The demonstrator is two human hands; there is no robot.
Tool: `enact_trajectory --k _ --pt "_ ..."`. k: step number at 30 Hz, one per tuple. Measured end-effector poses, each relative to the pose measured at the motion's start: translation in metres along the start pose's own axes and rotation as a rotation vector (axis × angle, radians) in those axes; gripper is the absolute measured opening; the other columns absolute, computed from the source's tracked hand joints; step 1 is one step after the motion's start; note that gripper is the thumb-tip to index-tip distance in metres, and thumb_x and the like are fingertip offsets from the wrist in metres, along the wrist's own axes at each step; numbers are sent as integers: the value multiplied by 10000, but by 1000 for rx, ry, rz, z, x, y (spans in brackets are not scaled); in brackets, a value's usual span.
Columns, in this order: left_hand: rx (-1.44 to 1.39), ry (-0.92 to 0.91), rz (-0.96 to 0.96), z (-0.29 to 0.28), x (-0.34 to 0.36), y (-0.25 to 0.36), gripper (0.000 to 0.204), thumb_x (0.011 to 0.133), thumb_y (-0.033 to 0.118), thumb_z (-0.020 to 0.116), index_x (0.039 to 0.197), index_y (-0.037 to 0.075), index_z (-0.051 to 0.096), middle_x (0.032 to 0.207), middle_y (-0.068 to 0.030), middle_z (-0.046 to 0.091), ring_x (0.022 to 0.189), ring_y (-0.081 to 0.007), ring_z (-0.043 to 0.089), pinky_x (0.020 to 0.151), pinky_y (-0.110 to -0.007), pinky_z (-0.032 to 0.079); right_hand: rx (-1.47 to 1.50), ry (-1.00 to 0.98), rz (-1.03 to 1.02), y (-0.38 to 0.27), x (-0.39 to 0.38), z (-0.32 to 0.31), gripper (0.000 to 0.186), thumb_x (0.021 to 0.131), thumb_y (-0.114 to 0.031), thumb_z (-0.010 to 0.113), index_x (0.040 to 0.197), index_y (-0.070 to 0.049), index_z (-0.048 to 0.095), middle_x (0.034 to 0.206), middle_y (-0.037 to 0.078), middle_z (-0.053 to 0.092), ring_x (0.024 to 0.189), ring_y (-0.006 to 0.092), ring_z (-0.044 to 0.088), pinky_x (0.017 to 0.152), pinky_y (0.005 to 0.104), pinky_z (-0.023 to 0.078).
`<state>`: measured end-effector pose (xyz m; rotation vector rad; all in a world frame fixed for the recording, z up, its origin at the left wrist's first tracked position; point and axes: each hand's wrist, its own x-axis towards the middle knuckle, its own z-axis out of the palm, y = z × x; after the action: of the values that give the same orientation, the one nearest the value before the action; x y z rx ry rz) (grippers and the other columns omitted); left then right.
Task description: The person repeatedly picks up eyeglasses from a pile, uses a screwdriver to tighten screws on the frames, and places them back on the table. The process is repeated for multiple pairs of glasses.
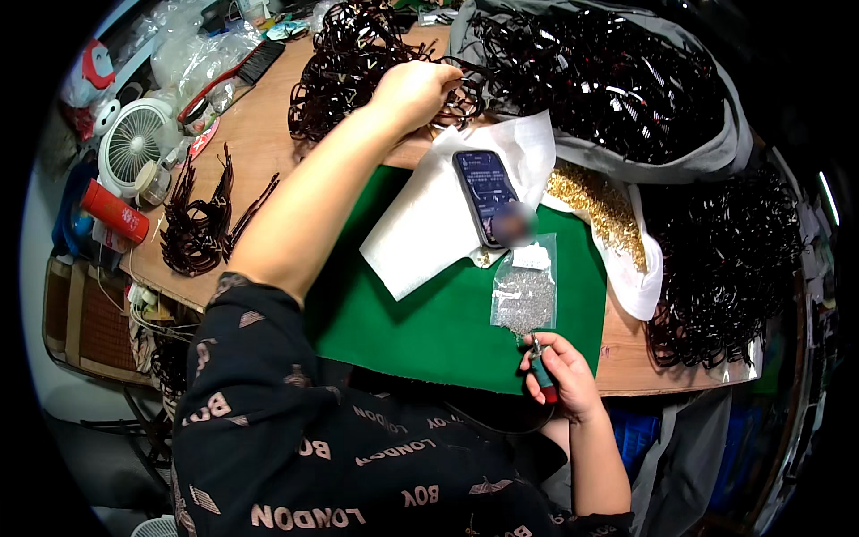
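Note:
My left hand [413, 95] reaches to the far side of the table, its fingers closed on a dark glossy eyeglass frame piece at the edge of a tangled pile [335, 76] of such pieces. Its exact shape is hard to make out. Close to the front edge, my right hand [565, 374] grips a small screwdriver [541, 374] with a green and red handle, metal end pointing away from me. Just beyond that tip lies a clear plastic bag [523, 291] of tiny silvery parts, on a green mat [429, 340]. A phone [483, 192] rests on white sheeting [403, 242] behind the bag.
A grey cloth [734, 152] holds a large heap of dark frame pieces. More lie in a pile [716, 277] at right and a bunch [197, 224] at left. Tiny gold parts [604, 210] fill a white wrap. A fan [136, 143], red canister [114, 210] and brush [255, 67] stand left.

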<state>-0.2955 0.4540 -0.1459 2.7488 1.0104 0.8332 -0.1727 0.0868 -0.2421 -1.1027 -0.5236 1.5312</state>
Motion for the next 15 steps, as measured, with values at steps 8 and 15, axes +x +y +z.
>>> enact_trajectory --k 8,15 --pt "181 -182 348 -33 -130 16 176 721 87 579 891 94 625 693 -91 613 612 -242 611 527 -319 476 69 21 14 -3 -1 4 328 892 -151 510 1170 19 475 847 103 548 597 140 540 482 222 438" --pt "-60 -32 310 -42 -152 21 127 756 103 620 883 94 616 683 -78 601 581 -243 591 509 -323 453 37 39 22 -3 1 3 313 885 -125 517 1163 17 484 867 129 551 614 154 550 460 233 447"
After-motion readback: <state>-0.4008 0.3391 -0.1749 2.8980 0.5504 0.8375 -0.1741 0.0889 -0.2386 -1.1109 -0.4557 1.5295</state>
